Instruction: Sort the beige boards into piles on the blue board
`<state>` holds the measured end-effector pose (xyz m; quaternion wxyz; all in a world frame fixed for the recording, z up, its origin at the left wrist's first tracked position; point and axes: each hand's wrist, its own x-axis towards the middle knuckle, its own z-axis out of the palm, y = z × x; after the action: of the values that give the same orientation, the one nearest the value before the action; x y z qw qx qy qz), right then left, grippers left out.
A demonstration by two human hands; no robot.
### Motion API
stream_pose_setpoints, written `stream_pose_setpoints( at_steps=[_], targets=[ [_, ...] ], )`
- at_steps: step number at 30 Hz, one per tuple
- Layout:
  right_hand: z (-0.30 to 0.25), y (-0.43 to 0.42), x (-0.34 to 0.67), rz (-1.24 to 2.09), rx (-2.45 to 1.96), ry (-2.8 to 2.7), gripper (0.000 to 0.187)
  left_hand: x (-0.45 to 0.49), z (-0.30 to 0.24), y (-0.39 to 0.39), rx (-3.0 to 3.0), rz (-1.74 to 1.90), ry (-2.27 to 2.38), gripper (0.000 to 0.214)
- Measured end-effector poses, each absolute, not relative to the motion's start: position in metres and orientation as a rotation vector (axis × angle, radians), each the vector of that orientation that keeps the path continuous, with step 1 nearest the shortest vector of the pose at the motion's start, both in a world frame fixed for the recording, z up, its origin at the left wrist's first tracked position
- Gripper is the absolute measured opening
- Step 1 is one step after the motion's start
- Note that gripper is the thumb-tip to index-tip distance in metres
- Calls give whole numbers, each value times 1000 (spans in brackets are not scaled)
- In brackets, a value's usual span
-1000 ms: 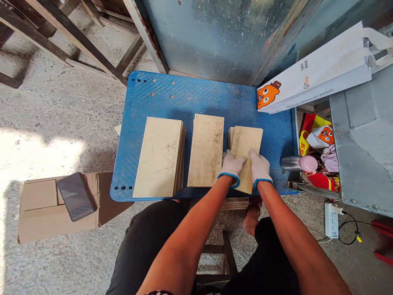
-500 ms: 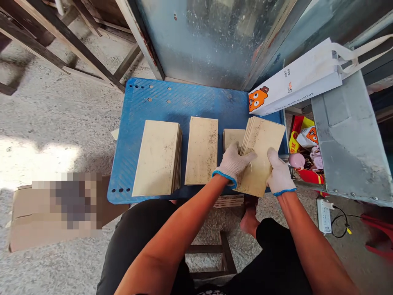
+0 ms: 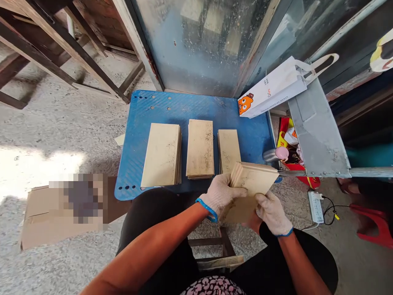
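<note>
The gloved left hand and gloved right hand are clamped on a stack of beige tiles from opposite sides, holding it tilted in the air just past the near edge of the blue tabletop. Three more tile stacks lie flat in a row on the tabletop: the left stack, the middle stack, and the right stack, nearest the hands. A steel flask sits at the tabletop's right edge.
</note>
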<state>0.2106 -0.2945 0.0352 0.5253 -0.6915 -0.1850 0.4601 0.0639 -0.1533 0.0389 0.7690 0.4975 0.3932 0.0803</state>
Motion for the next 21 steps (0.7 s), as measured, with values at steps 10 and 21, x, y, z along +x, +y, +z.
stream_pose_setpoints(
  at_steps=[10, 21],
  targets=[
    [122, -317, 226, 1128, -2306, -1373, 88, 32, 32, -203, 1449, -238, 738, 36],
    [61, -355, 171, 1029, -2418, -1790, 45, 8, 11, -209, 1792, -420, 499, 41]
  ],
)
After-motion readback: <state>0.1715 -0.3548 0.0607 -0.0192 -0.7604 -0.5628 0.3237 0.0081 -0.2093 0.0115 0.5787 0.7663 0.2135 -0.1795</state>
